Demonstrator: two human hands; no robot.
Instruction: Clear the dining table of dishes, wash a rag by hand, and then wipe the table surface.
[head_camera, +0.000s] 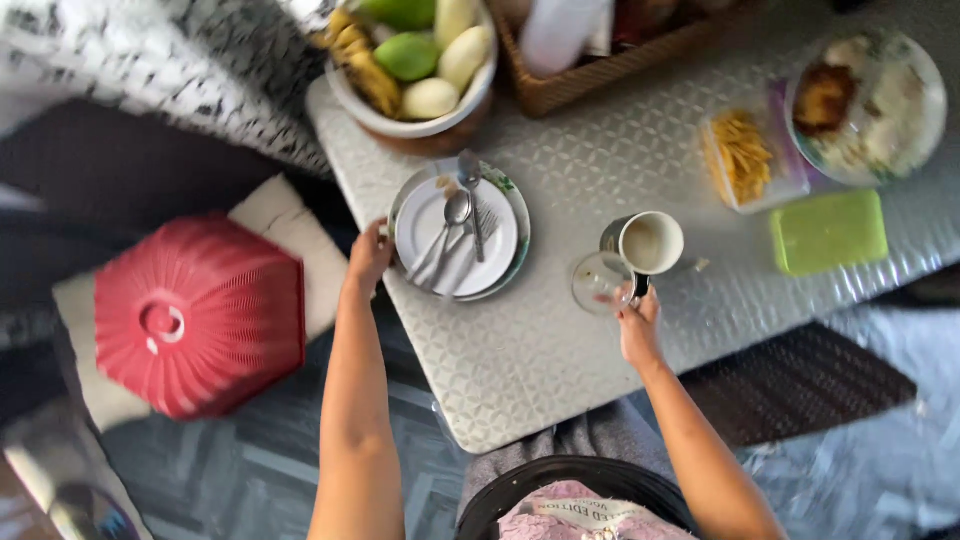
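My left hand (368, 256) grips the left rim of a stack of plates (505, 225) on the grey patterned table (530, 350). Spoons and a fork (462, 222) lie on the top white plate. My right hand (636, 322) holds the handle of a mug (648, 244) with a pale inside, and a clear glass (598, 283) sits pressed against the same hand, just left of the mug.
A bowl of green and yellow fruit (420, 60) and a wicker basket (590, 70) stand at the table's far edge. To the right are a container of yellow strips (742, 158), a plate of food (868, 105) and a green lid (828, 232). A red dome cover (198, 312) rests on the floor cushion at left.
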